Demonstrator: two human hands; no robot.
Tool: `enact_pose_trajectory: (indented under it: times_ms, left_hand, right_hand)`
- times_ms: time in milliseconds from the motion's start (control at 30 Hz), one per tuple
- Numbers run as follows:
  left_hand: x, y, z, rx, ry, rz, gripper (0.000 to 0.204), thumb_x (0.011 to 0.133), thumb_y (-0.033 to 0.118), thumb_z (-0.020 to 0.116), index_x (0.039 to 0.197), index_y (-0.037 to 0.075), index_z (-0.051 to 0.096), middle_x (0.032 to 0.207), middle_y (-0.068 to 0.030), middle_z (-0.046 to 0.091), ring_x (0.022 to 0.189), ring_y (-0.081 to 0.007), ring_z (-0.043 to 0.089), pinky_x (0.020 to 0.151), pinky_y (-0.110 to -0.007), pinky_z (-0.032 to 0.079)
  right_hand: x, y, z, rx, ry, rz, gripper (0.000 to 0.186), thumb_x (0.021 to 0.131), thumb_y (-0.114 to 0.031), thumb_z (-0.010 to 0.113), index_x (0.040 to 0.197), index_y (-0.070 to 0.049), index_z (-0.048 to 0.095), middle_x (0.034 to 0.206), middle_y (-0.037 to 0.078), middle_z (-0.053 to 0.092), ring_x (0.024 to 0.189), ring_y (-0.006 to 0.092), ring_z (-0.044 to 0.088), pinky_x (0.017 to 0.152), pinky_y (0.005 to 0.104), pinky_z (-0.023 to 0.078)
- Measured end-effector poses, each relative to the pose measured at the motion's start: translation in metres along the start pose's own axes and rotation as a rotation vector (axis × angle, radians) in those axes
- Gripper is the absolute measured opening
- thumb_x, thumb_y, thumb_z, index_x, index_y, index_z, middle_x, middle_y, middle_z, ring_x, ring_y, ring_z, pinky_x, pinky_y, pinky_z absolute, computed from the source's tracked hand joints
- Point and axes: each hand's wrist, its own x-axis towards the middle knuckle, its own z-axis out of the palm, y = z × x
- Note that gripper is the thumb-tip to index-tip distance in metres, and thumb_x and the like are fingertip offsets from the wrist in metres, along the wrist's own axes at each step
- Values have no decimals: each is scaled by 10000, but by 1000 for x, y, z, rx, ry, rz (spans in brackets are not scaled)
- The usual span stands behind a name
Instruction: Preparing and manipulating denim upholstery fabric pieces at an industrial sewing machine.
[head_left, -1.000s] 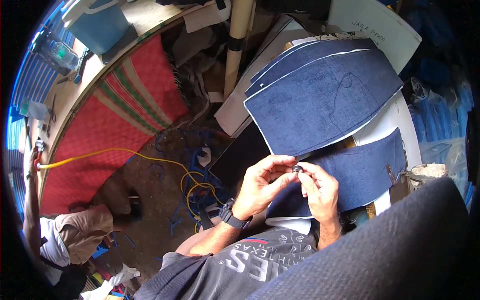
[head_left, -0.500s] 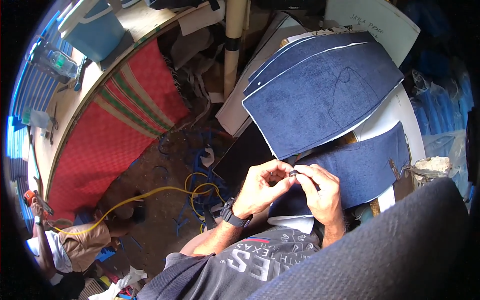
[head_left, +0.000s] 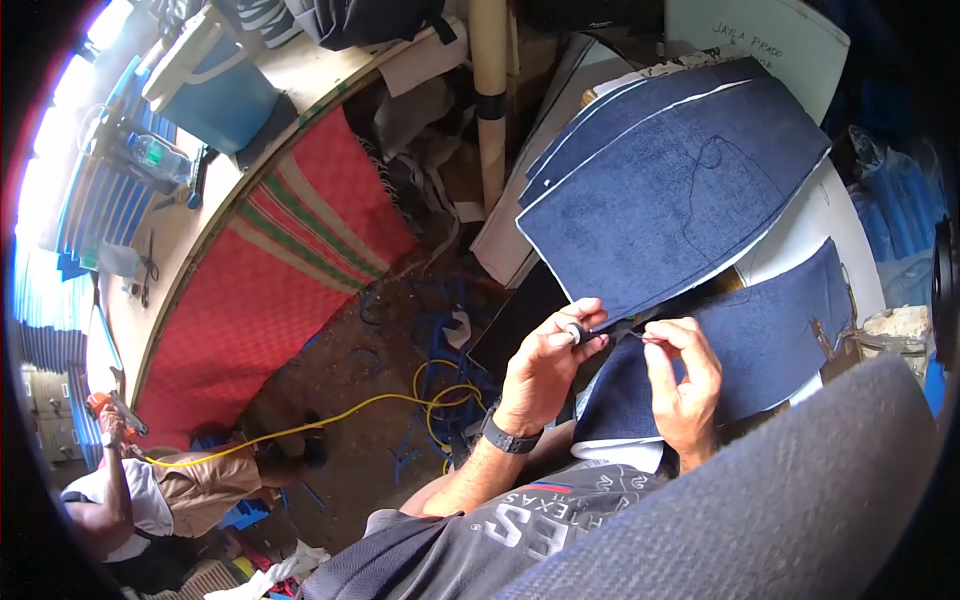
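My left hand (head_left: 545, 365) grips a small dark and silvery round piece (head_left: 574, 333), too small to name, over the edge of the navy fabric pieces (head_left: 660, 200). My right hand (head_left: 683, 385) is closed in a pinch just right of it, on a very thin strand or end that I cannot make out. Below both hands and to the right lies a second navy piece (head_left: 760, 340) with a pale backing. The upper piece has pale edges and a thin dark loop, thread or line, across it.
Left, a curved bench (head_left: 215, 185) holds a blue cooler (head_left: 205, 90), bottle and scissors, with red striped cloth (head_left: 225, 350) below. A co-worker (head_left: 190, 490) holds an orange tool (head_left: 108, 405) on a yellow hose. A pale post (head_left: 490, 160) stands behind. A dark padded roll (head_left: 780, 500) fills the lower right.
My hands have drawn apart: the small piece stayed in my left hand, and my right fingers moved rightward. The co-worker's hand with the orange tool has shifted, swinging the yellow hose lower.
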Motion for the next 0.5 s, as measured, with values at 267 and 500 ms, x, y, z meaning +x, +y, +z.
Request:
enact_pose_trajectory:
  times_ms: [267, 500]
  left_hand:
    - [1, -3, -4, 52, -59, 77, 204, 863, 224, 611, 973, 56, 648, 1389, -102, 510, 1299, -243, 471, 1088, -431, 357]
    - [-2, -3, 1, 144, 93, 161, 208, 863, 257, 570, 933, 66, 616, 1399, -114, 508, 1331, -283, 445, 1110, -469, 325]
  right_hand:
    - [8, 1, 21, -22, -119, -126, 139, 821, 42, 662, 957, 16, 653, 901, 82, 607, 800, 167, 562, 716, 300, 467]
    - [8, 5, 6, 98, -280, -67, 105, 802, 42, 610, 901, 16, 634, 867, 75, 577, 791, 177, 536, 743, 302, 452]
